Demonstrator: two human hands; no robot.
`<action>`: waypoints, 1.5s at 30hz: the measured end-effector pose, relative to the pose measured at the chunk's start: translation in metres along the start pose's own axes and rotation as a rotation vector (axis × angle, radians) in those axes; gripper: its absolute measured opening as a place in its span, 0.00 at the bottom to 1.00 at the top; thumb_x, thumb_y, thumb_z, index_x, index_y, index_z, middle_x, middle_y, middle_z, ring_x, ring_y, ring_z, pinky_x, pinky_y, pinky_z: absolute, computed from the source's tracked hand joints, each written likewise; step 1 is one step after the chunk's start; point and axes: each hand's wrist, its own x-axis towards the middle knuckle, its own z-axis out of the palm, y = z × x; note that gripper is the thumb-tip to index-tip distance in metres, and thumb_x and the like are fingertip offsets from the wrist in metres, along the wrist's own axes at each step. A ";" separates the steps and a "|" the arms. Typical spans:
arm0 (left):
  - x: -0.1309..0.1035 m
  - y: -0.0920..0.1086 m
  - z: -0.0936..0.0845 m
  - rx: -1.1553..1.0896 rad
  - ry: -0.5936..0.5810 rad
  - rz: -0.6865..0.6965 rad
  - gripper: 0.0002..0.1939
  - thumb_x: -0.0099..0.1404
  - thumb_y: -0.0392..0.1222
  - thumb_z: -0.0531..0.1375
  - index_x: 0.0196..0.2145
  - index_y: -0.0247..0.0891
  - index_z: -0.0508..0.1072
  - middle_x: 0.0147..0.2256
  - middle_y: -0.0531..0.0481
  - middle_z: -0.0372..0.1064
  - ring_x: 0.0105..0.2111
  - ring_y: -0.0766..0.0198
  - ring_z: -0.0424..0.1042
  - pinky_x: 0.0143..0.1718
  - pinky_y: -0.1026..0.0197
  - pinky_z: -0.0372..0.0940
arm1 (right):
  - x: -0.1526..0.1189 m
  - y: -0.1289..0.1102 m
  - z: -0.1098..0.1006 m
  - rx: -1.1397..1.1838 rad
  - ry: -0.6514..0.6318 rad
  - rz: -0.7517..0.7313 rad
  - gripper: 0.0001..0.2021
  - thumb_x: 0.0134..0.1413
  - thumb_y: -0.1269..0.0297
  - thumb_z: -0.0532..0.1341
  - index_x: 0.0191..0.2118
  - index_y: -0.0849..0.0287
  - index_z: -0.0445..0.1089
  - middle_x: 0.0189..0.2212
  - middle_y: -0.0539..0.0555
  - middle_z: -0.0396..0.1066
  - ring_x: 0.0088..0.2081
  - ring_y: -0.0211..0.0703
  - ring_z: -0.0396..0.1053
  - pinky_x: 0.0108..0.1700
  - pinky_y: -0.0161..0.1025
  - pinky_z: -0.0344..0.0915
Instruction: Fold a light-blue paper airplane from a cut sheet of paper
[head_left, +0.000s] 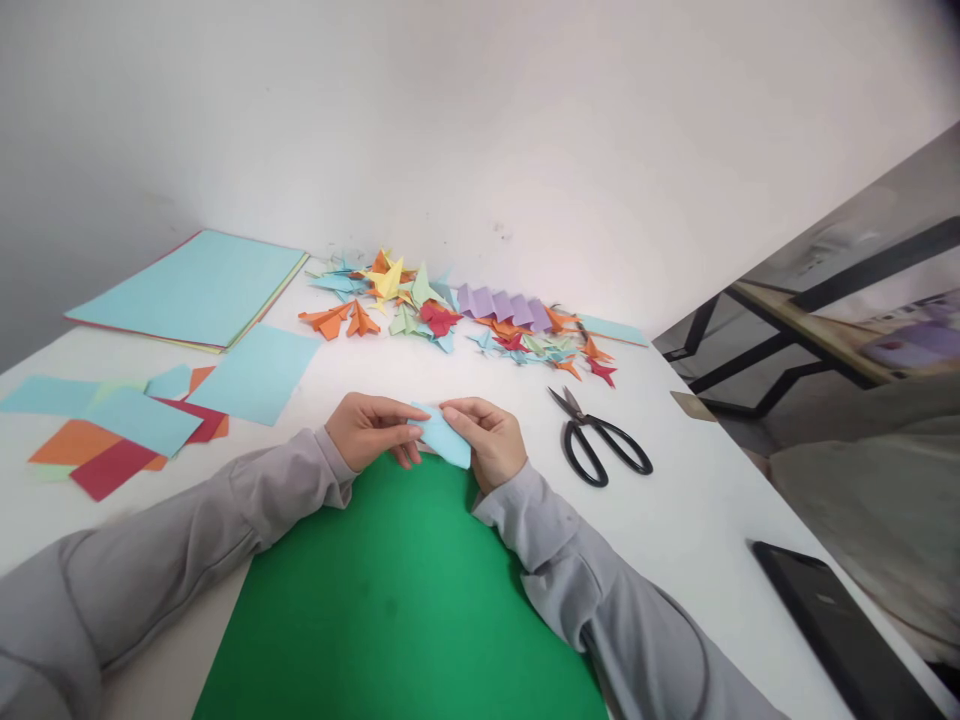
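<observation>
A small folded piece of light blue paper (448,441) is held up between both hands, just above the far end of a green sheet (405,580). My left hand (373,430) pinches its left edge between thumb and fingers. On the other side my right hand (489,437) grips it, the thumb lying over its face. How the folds run is partly hidden by the fingers. To the right of my right hand lie black-handled scissors (604,440), their blades slightly apart.
Folded paper shapes (388,280) in several colours lie along the wall, beside a purple pleated strip (504,306). Large blue sheets (202,285) are stacked at the back left, with cut paper pieces (116,465) nearer. A dark phone or tablet (840,630) rests by the right edge.
</observation>
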 end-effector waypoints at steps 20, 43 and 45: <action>0.002 0.004 -0.002 0.085 0.118 0.009 0.25 0.51 0.47 0.60 0.43 0.27 0.67 0.18 0.52 0.67 0.14 0.68 0.66 0.13 0.65 0.64 | -0.006 -0.007 0.000 -0.091 -0.126 -0.041 0.14 0.41 0.52 0.61 0.29 0.59 0.72 0.21 0.50 0.67 0.24 0.38 0.62 0.26 0.34 0.58; 0.005 -0.005 -0.004 0.321 0.233 0.057 0.10 0.44 0.38 0.61 0.27 0.33 0.73 0.28 0.46 0.73 0.32 0.60 0.71 0.30 0.62 0.65 | -0.014 -0.009 0.011 -0.229 -0.183 -0.061 0.13 0.41 0.56 0.62 0.31 0.59 0.70 0.19 0.48 0.67 0.19 0.33 0.58 0.21 0.32 0.53; 0.005 -0.005 -0.004 0.327 0.233 0.055 0.09 0.44 0.38 0.61 0.27 0.33 0.73 0.28 0.46 0.73 0.31 0.60 0.71 0.29 0.62 0.64 | -0.015 -0.008 0.011 -0.238 -0.197 -0.076 0.12 0.41 0.56 0.62 0.31 0.59 0.70 0.18 0.48 0.66 0.19 0.33 0.58 0.21 0.32 0.53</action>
